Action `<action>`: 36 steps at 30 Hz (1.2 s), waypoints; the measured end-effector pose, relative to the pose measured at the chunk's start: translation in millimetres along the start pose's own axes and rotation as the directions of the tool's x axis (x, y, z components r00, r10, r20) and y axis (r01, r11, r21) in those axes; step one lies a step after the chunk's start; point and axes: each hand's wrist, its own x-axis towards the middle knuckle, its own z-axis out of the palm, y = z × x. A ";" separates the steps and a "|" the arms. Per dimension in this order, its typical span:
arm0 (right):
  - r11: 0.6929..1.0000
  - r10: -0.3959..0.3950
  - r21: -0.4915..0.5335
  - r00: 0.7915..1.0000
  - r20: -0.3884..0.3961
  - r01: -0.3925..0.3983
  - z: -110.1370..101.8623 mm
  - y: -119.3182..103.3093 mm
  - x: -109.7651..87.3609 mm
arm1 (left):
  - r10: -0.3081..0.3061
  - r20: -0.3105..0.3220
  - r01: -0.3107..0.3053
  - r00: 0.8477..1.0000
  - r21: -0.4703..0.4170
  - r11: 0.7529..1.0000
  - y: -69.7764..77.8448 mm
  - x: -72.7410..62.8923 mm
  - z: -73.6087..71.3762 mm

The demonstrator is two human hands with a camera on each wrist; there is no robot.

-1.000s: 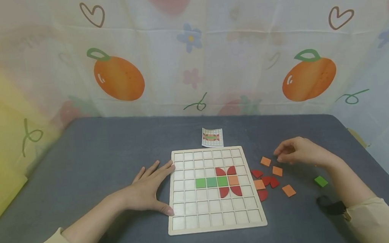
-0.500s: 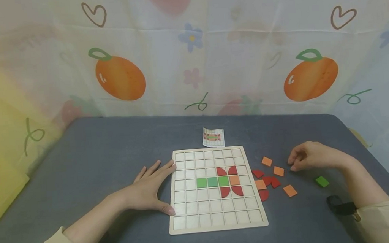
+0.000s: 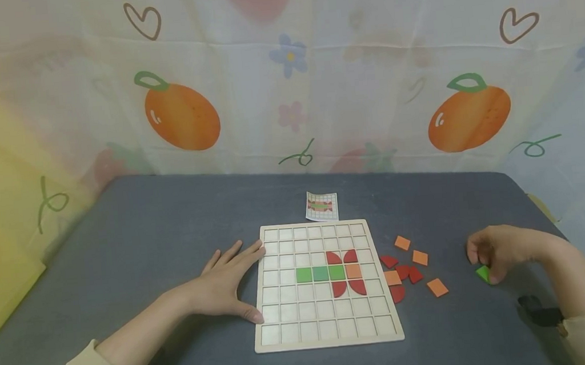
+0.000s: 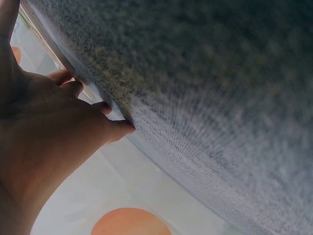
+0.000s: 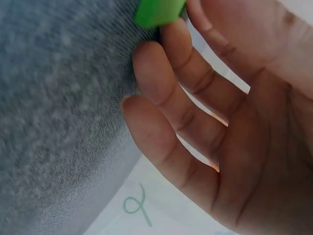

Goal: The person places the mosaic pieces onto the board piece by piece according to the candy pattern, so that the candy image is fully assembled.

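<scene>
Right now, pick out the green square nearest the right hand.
The loose green square, right of the board, at the right hand; the other three green squares sit in one row on the board.

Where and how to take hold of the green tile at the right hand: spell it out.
I'd pinch the green tile by two opposite edges, coming down from above on its right, the side the right hand is on. It looks thin and low on the table, so its edges offer the likeliest hold, and no other tile crowds it.
</scene>
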 end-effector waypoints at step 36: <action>0.983 -0.124 -0.174 0.926 -0.357 0.065 9.6 -90.3 18.2 | -0.001 0.004 0.001 1.000 0.000 1.000 1.7 -0.4 -0.9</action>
